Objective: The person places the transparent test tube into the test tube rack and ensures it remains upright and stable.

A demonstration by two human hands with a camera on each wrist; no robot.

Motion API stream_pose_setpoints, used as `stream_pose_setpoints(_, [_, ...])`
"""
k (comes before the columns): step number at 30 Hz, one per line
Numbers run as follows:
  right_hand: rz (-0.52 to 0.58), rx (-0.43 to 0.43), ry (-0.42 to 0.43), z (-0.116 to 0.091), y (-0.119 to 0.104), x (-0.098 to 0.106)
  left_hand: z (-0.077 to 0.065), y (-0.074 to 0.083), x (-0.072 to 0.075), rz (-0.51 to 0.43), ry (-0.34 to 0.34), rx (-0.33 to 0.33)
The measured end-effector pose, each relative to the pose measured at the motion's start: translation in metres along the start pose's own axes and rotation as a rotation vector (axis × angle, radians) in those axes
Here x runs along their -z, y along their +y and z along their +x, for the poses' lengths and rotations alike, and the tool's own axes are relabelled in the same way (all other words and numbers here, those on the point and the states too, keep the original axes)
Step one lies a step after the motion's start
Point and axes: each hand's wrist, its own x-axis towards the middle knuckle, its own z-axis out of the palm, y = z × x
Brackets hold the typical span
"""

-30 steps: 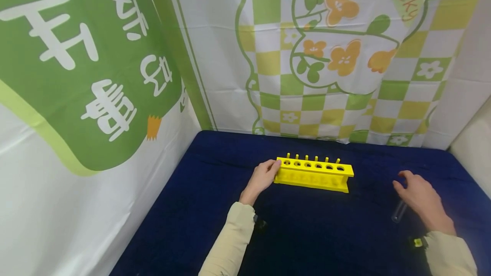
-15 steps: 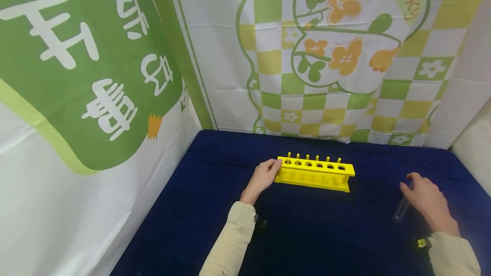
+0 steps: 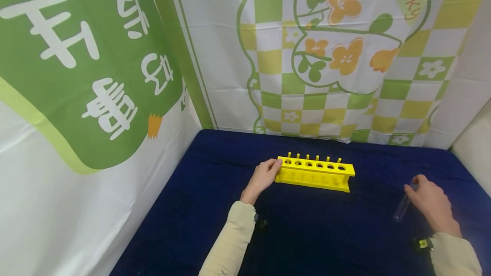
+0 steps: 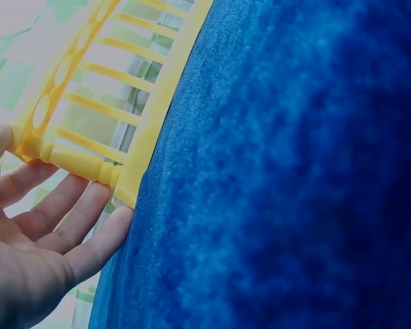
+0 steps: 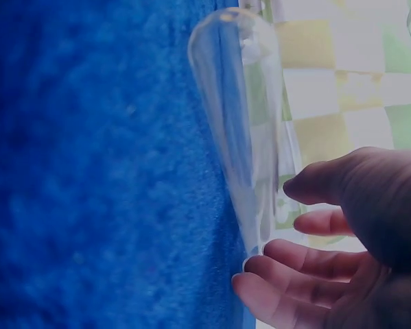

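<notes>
A yellow test tube rack (image 3: 312, 179) stands on the dark blue cloth (image 3: 330, 233), with a row of round holes on top and several pegs behind. My left hand (image 3: 264, 176) holds its left end. In the left wrist view the thumb is at the top plate and the fingers (image 4: 75, 216) curve by the turned end post. A clear glass test tube (image 5: 243, 103) lies on the cloth at the right, rounded end toward me. My right hand (image 3: 430, 201) is over its far end, thumb and fingers (image 5: 308, 260) parted around it, fingertips right at the glass.
Behind the table hangs a white curtain (image 3: 215, 54) with green and yellow checks and orange flowers. Another printed curtain (image 3: 69, 199) runs along the left side. The cloth's back edge meets the hanging fabric.
My right hand has moved a little to the right and lower, closer over the far end of the test tube. The left hand stays at the rack.
</notes>
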Motion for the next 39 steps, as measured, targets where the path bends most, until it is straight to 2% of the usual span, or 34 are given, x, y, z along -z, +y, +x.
stream_pose_setpoints(6, [0.029,-0.068,-0.021,-0.001,0.007,-0.001,0.000,0.001,-0.001,0.002,-0.004,-0.010])
stream_pose_setpoints(12, [0.060,-0.117,-0.081,0.001,0.012,-0.001,0.001,0.002,-0.002,0.003,-0.001,-0.012])
stream_pose_setpoints(24, [0.152,-0.143,-0.126,0.000,0.014,0.000,0.001,0.003,-0.003,-0.012,-0.005,-0.010])
stream_pose_setpoints(34, [0.173,-0.123,-0.155,0.009,0.006,0.000,-0.001,0.002,0.000,0.005,0.010,-0.007])
stream_pose_setpoints(39, [0.216,-0.136,-0.202,0.013,0.007,0.003,-0.001,0.002,-0.001,0.007,0.007,-0.006])
